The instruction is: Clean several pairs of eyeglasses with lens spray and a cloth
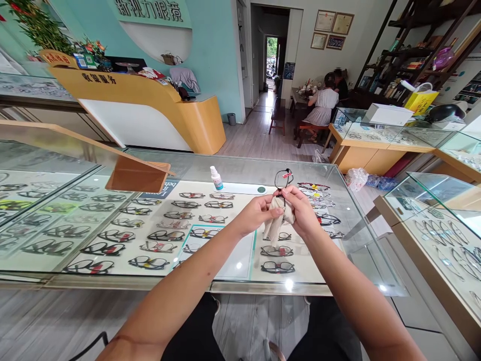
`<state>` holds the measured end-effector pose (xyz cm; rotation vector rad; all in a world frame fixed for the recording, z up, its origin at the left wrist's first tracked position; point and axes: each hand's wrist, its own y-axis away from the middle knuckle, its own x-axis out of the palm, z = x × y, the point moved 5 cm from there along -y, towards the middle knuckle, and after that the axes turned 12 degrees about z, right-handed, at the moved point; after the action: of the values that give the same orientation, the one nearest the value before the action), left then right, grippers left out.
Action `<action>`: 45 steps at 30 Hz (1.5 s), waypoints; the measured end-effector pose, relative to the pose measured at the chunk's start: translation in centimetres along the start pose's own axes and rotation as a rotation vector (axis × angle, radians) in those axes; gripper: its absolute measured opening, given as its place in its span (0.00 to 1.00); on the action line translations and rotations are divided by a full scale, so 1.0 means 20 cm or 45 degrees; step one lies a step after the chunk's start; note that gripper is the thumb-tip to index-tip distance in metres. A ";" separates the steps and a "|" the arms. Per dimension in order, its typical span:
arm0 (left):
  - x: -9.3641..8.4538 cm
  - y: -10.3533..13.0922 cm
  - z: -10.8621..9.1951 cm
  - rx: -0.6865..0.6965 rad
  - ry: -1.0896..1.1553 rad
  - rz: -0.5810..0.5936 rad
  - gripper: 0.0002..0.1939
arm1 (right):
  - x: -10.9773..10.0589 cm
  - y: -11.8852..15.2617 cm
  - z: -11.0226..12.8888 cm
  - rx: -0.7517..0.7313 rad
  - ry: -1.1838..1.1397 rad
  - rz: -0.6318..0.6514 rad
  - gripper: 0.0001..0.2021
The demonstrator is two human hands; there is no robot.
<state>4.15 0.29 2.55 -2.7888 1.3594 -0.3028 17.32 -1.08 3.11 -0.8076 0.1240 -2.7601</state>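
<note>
Over the glass counter, a pair of dark-framed eyeglasses (276, 179) with a red tag on one lens is held up between my two hands. A beige cloth (273, 231) hangs from my fingers and wraps the lower part of the glasses. My left hand (254, 214) is closed, its thumb pressing the cloth against the frame. Closed around the glasses from the right is my right hand (302, 209), also touching the cloth. Fingers and cloth hide part of the frame. A small white spray bottle (215, 178) with blue liquid stands on the glass, left of my hands.
Below the counter's glass top (240, 170) lie rows of eyeglasses (146, 262). A wooden-edged stand (137, 173) rests on the left. More display cases (424, 200) flank the right side. Farther back are a reception desk (150, 100) and a seated person (323, 103).
</note>
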 end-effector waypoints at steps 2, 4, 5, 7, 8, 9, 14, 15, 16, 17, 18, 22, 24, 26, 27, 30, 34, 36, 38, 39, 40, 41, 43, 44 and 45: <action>-0.01 -0.01 0.02 -0.004 0.024 -0.080 0.28 | 0.00 0.00 -0.01 0.005 0.021 0.006 0.18; -0.03 -0.01 0.03 0.008 0.036 -0.141 0.27 | 0.00 0.00 -0.02 0.015 0.046 0.024 0.18; -0.03 -0.01 0.03 0.018 0.038 -0.158 0.27 | 0.00 0.00 -0.02 0.020 0.053 0.029 0.18; -0.03 -0.02 0.04 0.039 0.042 -0.162 0.28 | 0.00 0.00 -0.02 0.020 0.057 0.028 0.18; -0.03 -0.02 0.04 0.048 0.041 -0.152 0.28 | 0.00 0.00 -0.02 0.015 0.055 0.022 0.17; -0.03 -0.02 0.04 0.055 0.038 -0.138 0.28 | 0.00 0.00 -0.02 0.010 0.050 0.017 0.17; -0.04 -0.01 0.04 0.028 0.053 -0.067 0.27 | -0.02 0.00 -0.01 -0.003 0.021 -0.010 0.18; -0.04 0.00 0.04 0.012 0.057 -0.031 0.26 | -0.02 0.00 -0.01 -0.003 0.017 -0.017 0.18; -0.03 0.00 0.03 -0.001 0.055 0.011 0.25 | -0.03 -0.01 -0.01 -0.003 0.013 -0.022 0.18; -0.03 0.01 0.03 -0.013 0.046 0.053 0.24 | -0.03 -0.01 -0.01 0.000 0.006 -0.023 0.18; -0.02 0.01 0.02 -0.021 0.037 0.085 0.24 | -0.03 -0.01 -0.02 0.007 -0.001 -0.021 0.18; -0.03 0.00 0.02 -0.017 0.049 0.000 0.27 | -0.02 -0.01 -0.02 0.030 0.003 0.010 0.19; -0.04 0.00 0.02 0.005 0.063 -0.101 0.27 | -0.01 -0.01 -0.02 0.018 0.027 0.017 0.20; -0.04 -0.01 0.03 0.021 0.053 -0.155 0.27 | 0.00 0.00 -0.02 0.014 0.054 0.012 0.20; -0.04 -0.01 0.03 0.027 0.043 -0.162 0.27 | 0.00 0.00 -0.02 0.016 0.063 0.009 0.20; -0.05 -0.02 0.05 0.038 0.013 -0.157 0.28 | 0.00 0.00 -0.02 0.023 0.059 -0.002 0.20; -0.06 -0.01 0.06 0.000 0.040 -0.135 0.29 | -0.01 0.00 -0.01 0.016 0.049 -0.022 0.19; -0.05 0.00 0.06 -0.030 0.074 -0.081 0.28 | -0.02 -0.01 -0.01 0.012 0.043 -0.018 0.19; -0.04 0.00 0.05 -0.027 0.085 -0.016 0.27 | -0.03 -0.01 -0.01 0.016 0.022 -0.012 0.19; -0.03 0.00 0.04 -0.016 0.082 0.009 0.28 | -0.03 -0.02 -0.02 0.023 0.008 -0.012 0.19; -0.02 0.00 0.03 -0.006 0.079 0.021 0.28 | -0.04 -0.02 -0.02 0.034 -0.004 -0.014 0.19; -0.01 0.00 0.03 0.003 0.082 0.016 0.29 | -0.04 -0.02 -0.03 0.045 -0.015 -0.019 0.19; -0.01 -0.01 0.04 0.016 0.106 -0.047 0.31 | -0.04 -0.02 -0.05 0.057 -0.037 -0.031 0.19; -0.01 -0.01 0.05 0.022 0.120 -0.098 0.32 | -0.04 -0.02 -0.05 0.057 -0.049 -0.034 0.20; -0.01 -0.01 0.06 0.031 0.135 -0.157 0.32 | -0.03 -0.02 -0.06 0.053 -0.061 -0.035 0.20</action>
<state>4.42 0.62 1.45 -2.8796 1.1950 -0.4738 17.10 -0.55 1.84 -0.8697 0.0461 -2.7566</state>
